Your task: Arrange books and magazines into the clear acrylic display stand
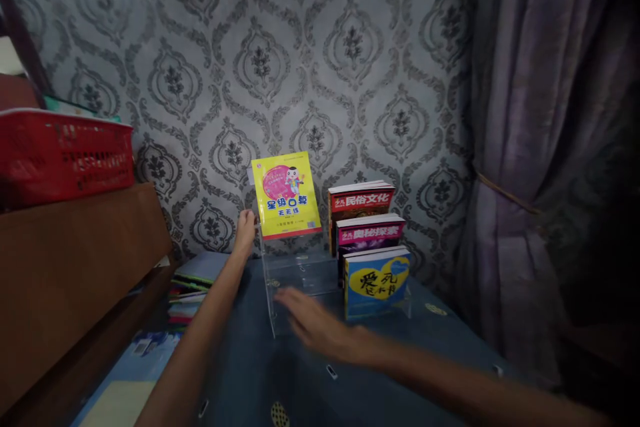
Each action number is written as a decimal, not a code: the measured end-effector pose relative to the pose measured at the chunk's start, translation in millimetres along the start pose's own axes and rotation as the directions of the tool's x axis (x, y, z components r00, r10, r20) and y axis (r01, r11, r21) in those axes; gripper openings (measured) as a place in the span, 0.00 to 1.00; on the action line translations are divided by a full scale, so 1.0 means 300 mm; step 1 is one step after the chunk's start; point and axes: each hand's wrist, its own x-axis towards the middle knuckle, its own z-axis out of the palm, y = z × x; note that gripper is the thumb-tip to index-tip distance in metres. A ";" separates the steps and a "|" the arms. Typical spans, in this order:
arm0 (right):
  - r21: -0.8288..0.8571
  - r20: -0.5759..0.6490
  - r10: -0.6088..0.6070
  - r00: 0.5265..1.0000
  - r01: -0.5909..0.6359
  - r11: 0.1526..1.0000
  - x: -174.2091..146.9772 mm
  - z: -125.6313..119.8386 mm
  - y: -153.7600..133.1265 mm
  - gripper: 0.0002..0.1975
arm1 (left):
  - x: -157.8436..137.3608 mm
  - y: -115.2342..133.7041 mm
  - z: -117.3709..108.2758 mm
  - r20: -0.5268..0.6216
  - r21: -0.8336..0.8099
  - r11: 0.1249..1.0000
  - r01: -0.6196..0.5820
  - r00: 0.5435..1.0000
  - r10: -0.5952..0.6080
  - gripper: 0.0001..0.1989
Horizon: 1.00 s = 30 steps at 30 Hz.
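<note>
A clear stepped book stand point(270, 300) is on the dark blue tabletop. On its upper left tier leans a yellow workbook point(287, 195) with a cartoon figure and a pink oval on the cover. My left hand point(245, 232) is closed at the stand's left edge, beside the workbook's lower left corner. In front of the lower left tiers, my right hand point(317, 327) reaches across with fingers stretched out, holding nothing. The stand's right side bears a red-titled book point(361, 200), a magenta-titled book point(371, 232) and a blue and yellow book point(377, 283), one before another.
To the left, a red plastic basket point(70, 153) sits on a brown box point(85, 280). A stack of books and folders point(193, 283) and a blue packet point(135, 367) lie beside it. Patterned wallpaper point(305, 80) is behind, and a tied-back curtain point(520, 147) hangs at the right.
</note>
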 end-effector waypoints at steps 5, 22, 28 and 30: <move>0.114 0.100 0.119 0.988 -0.130 0.985 -0.142 0.262 0.008 0.27 | -0.150 -0.078 -0.039 -0.019 0.001 1.000 -0.006 1.000 0.006 0.17; 0.078 0.008 -0.056 0.998 0.055 0.995 -0.209 0.413 0.048 0.16 | -0.778 -0.213 -0.496 0.148 0.925 0.322 -0.201 0.972 0.183 0.15; 0.045 0.017 -0.061 0.998 0.060 0.997 -0.204 0.401 0.024 0.16 | -0.814 -0.181 -0.679 -0.248 0.969 -0.012 0.248 0.969 0.017 0.21; 0.036 0.016 -0.067 0.998 0.067 0.997 -0.199 0.388 0.005 0.16 | -0.818 -0.174 -0.759 -0.388 0.922 -0.026 0.387 0.920 -0.053 0.23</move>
